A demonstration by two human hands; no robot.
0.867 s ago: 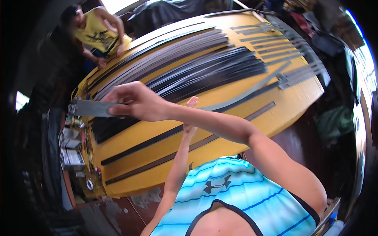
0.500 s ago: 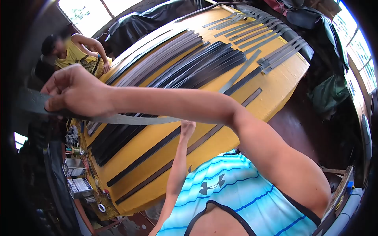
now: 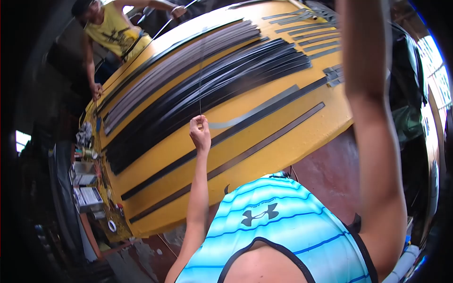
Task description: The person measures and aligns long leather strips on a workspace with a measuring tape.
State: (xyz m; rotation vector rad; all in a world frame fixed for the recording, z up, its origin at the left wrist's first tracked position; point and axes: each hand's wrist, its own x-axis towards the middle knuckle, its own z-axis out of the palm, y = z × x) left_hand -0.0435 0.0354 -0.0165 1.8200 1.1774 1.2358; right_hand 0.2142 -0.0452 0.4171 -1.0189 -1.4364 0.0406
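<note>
Left hand [image 3: 200, 134] mine, fingers closed in a pinch on the end or a fold of a thin grey strip [image 3: 231, 124]; right hand out of frame, only my raised right arm [image 3: 373, 118] shows, so can't tell if it's wide, narrow or holding anything. Grey strip lies in a shallow curve off to the right of the pinch, above and close beside a long black strip [image 3: 160, 174] on the yellow table [image 3: 151, 194]. Thin dark line [image 3: 201, 87] rises from my fingertips across the bundles, maybe the same strip seen edge-on; too blurred to be sure. Brown strip [image 3: 283, 130] lies nearer me, apart from the black one. Beyond my hand: black bundle [image 3: 236, 75], then grey-brown bundle [image 3: 188, 59]. Short strips [image 3: 309, 34] at the far right end. To do this well, I'd say: pinch firm but not crushing, keep the strip's face from twisting at the fingers, tension light and even so it doesn't snap out or kink. Lift clear of the black bundle so no edges snag or shift. Keep the left wrist low and steady while the other arm is up high. Co-worker [image 3: 118, 35] across the table has a thin pale length [image 3: 163, 29] near one raised hand; mind that side.
</note>
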